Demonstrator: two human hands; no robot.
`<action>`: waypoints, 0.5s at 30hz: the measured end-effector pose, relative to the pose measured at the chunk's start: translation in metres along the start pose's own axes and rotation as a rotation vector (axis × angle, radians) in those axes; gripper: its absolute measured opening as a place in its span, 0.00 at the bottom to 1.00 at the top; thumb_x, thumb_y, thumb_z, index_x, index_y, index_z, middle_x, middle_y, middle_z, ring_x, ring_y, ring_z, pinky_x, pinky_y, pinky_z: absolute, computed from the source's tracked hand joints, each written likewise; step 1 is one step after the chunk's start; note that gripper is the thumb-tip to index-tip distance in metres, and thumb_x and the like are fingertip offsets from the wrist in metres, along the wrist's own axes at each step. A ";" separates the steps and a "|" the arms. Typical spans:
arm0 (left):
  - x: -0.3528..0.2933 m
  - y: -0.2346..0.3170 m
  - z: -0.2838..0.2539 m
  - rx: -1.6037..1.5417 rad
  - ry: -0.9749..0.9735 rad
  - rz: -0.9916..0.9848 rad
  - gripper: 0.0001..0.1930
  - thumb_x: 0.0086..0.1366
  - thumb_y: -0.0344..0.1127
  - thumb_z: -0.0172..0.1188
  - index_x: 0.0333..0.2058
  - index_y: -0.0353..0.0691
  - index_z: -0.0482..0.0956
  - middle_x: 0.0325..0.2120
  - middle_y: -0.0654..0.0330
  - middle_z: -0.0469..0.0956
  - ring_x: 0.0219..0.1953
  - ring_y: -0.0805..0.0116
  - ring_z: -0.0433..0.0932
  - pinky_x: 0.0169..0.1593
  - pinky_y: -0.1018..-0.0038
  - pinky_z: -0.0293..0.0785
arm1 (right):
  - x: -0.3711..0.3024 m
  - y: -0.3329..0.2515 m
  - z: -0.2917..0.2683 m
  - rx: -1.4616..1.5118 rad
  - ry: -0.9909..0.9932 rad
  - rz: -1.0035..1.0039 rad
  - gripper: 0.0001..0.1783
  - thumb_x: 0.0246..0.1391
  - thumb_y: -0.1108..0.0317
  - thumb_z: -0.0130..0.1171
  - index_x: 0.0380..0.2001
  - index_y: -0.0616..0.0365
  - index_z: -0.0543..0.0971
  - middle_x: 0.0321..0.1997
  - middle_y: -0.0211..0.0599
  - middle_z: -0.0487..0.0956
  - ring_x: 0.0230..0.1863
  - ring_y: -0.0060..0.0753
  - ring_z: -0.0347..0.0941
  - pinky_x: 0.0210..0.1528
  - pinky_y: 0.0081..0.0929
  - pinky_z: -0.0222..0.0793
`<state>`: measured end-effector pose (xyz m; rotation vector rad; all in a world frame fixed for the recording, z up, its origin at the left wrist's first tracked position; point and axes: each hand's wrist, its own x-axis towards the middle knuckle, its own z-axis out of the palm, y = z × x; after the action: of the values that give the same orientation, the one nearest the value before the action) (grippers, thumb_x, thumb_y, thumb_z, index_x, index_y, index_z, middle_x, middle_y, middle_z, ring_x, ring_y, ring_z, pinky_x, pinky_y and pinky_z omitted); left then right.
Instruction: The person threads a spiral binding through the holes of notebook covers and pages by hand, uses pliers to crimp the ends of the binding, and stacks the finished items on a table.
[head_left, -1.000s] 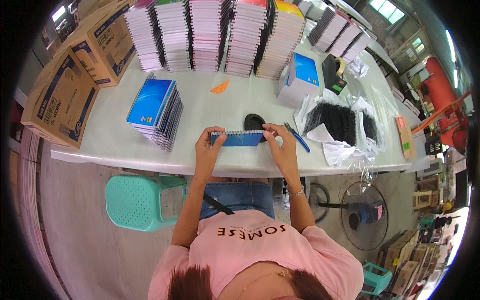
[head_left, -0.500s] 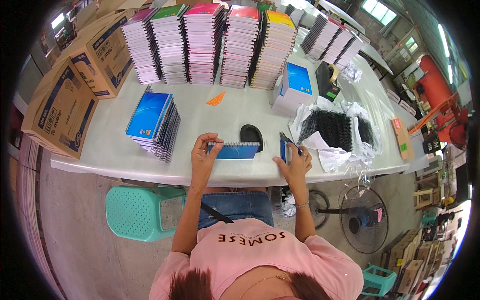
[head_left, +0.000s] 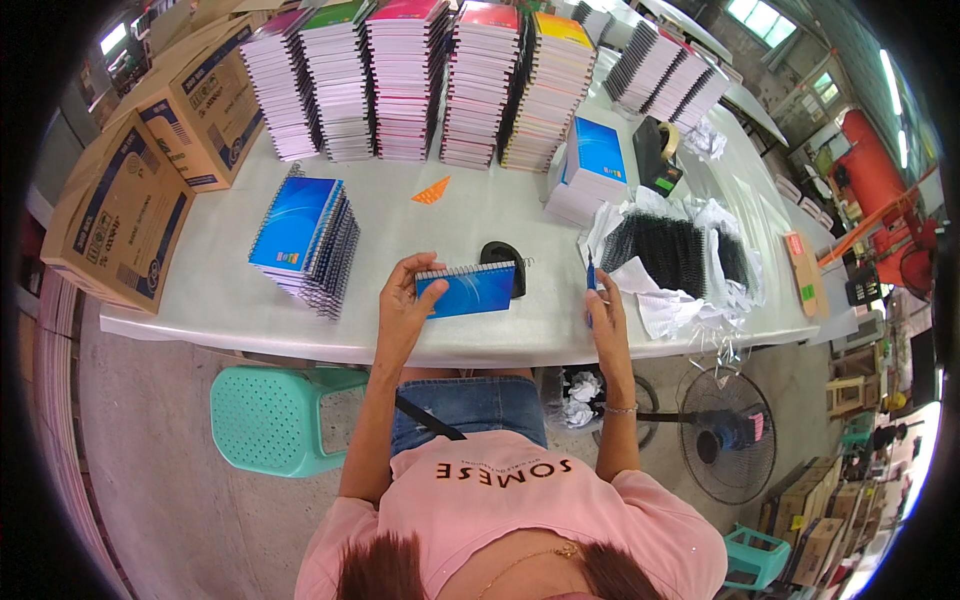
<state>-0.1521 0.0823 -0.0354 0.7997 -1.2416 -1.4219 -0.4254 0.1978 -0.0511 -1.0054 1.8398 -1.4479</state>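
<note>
My left hand [head_left: 402, 310] grips a small blue notebook [head_left: 468, 292] by its left end, thumb on the cover. Its spiral binding runs along the top edge, and a bit of wire coil sticks out past the right end. In my right hand [head_left: 609, 322], apart from the notebook, blue-handled pliers [head_left: 591, 272] point away from me; their jaws are too small to make out. Behind the notebook lies a black curved object [head_left: 497, 253], partly covered. To the left stands a pile of spiral-bound blue notebooks [head_left: 298, 230].
Tall notebook stacks [head_left: 408, 90] line the back. At right are an unbound blue-topped stack [head_left: 597, 160], a tape dispenser [head_left: 652, 160] and black coils [head_left: 655, 255] on crumpled paper. Cartons [head_left: 120, 220] stand left, with a green stool [head_left: 262, 420] below. A fan [head_left: 725, 440] is at lower right.
My left hand has tipped the notebook so more of its cover shows. My right hand has moved slightly right with the pliers, which now appear edge-on.
</note>
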 end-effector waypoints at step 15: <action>-0.009 -0.018 -0.014 -0.047 -0.059 0.038 0.19 0.60 0.22 0.61 0.50 0.33 0.73 0.46 0.50 0.78 0.52 0.65 0.75 0.54 0.72 0.73 | -0.033 -0.035 0.035 1.317 -0.482 0.358 0.35 0.60 0.48 0.47 0.66 0.54 0.59 0.53 0.44 0.70 0.54 0.43 0.67 0.60 0.54 0.60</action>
<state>-0.1420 0.0863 -0.0574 0.7029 -1.2573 -1.4476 -0.3714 0.2024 -0.0257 -0.2533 0.4196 -1.5489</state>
